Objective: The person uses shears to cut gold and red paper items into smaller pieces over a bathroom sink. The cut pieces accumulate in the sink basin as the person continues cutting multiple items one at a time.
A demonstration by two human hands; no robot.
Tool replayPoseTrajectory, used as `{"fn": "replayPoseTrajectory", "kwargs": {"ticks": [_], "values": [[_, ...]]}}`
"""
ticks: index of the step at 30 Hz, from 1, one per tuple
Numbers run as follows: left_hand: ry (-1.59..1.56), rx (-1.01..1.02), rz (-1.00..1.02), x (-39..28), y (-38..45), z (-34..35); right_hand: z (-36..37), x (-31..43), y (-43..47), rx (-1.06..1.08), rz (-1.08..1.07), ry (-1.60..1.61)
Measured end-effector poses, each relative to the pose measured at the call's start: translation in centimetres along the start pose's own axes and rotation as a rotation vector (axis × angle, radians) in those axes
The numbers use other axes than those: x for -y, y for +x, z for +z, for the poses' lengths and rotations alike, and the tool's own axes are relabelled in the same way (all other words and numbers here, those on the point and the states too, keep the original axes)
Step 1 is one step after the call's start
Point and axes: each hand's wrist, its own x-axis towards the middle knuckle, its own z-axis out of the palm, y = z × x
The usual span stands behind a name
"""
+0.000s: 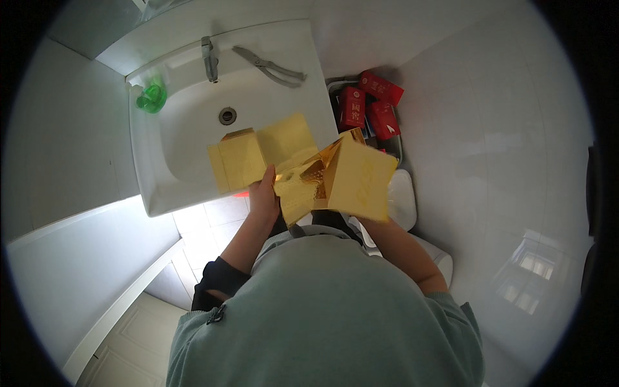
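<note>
A gold cardboard box (300,176), partly unfolded, stretches from the front of the washbasin (316,72) across to my right side. My left hand (264,198) grips its near edge, thumb on top. Left of that thumb, flat gold panels reach over the basin. On the right, a raised panel (362,181) with embossed marks looks slightly blurred. My right hand (371,224) holds this part from beneath; its fingers are hidden behind the cardboard. Crinkled, shiny gold lining shows in the fold between my hands.
Metal shears (271,66) lie on the basin's back ledge, right of the faucet (209,60). A green bottle (152,98) sits at the left corner. Red boxes (353,107) fill a bin (399,150) by the right wall, near a white lid (404,198).
</note>
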Motion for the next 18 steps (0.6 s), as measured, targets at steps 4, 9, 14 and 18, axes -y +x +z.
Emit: {"fn": "replayPoseTrajectory", "kwargs": {"ticks": [4, 9, 14, 18], "values": [[0.246, 0.133, -0.148, -1.1, -0.2, -0.4, 1.5, 2.6, 1.1, 0.006, 0.721, 0.495], [0.092, 0.241, -0.291, -1.2, -0.9, -1.0, -0.1, 3.5, 1.8, 0.284, 0.748, 0.144], [0.060, 0.222, -0.311, -2.2, 0.2, -3.7, -2.9, 7.2, 0.7, -0.070, 0.154, -0.646], [0.163, 0.238, -0.298, -2.6, -0.8, -2.5, -3.6, 6.1, 2.7, -0.428, -0.142, -0.500]]}}
